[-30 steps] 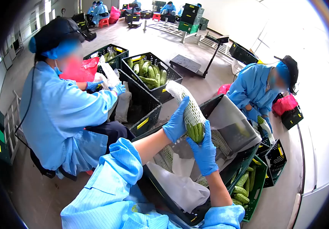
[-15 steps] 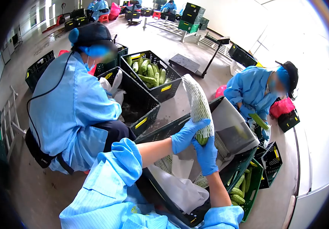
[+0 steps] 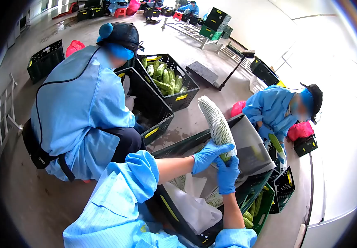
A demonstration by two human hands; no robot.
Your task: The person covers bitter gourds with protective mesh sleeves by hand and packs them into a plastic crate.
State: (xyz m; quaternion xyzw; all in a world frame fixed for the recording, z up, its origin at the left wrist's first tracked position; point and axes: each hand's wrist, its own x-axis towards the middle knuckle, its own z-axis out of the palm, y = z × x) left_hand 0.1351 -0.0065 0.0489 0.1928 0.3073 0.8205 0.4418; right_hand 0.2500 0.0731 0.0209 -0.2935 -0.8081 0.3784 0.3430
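Observation:
A long green gourd (image 3: 217,124), mostly covered by a white foam net sleeve, stands tilted up in front of me. My left hand (image 3: 210,157), in a blue glove, is closed round its lower part. The gloved fingers of my right hand (image 3: 228,173) grip its bottom end, where a bit of bare green shows. Beneath both hands is a dark crate (image 3: 174,211) lined with white sheets (image 3: 197,208). Netted gourds (image 3: 215,199) lie in it, partly hidden by the lining and my arms.
A co-worker (image 3: 79,99) sits at the left by a dark crate (image 3: 155,124); another person (image 3: 275,105) at the right holds a green gourd (image 3: 276,142). Gourds fill a crate (image 3: 186,97) behind and a green crate (image 3: 265,215) at the lower right. A platform scale (image 3: 203,73) stands beyond.
The netted gourd and both hands have shifted slightly right and down in view, and the sleeve sits tighter round the gourd. The co-worker at the left has bent further over their crate.

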